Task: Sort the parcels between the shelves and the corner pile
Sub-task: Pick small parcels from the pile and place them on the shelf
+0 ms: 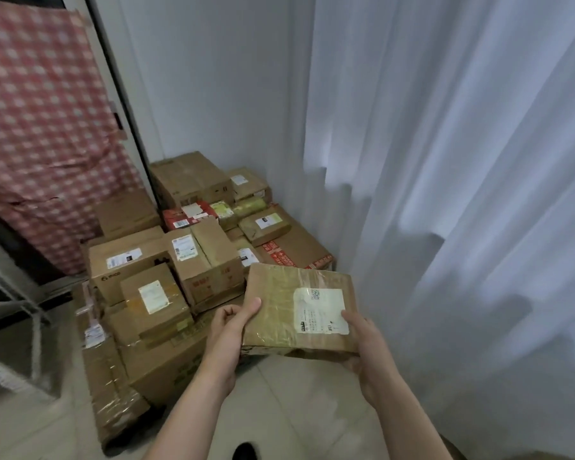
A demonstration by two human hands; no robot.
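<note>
The left hand (pixel 228 330) grips the left edge of a flat brown cardboard parcel bound in clear tape (pixel 276 313), thumb on top, the fingers curling under it and mostly hidden. The right hand (pixel 367 346) clasps the right edge, its thumb on the white shipping label (pixel 321 310), whose print is too small to read. Its fingers are hidden beneath. Both forearms are cut off at the bottom edge. The parcel is held label side up above the pale tiled floor (pixel 296 413), just before the corner pile of brown cardboard boxes (pixel 193 250), beside a white curtain (pixel 462 161).
</note>
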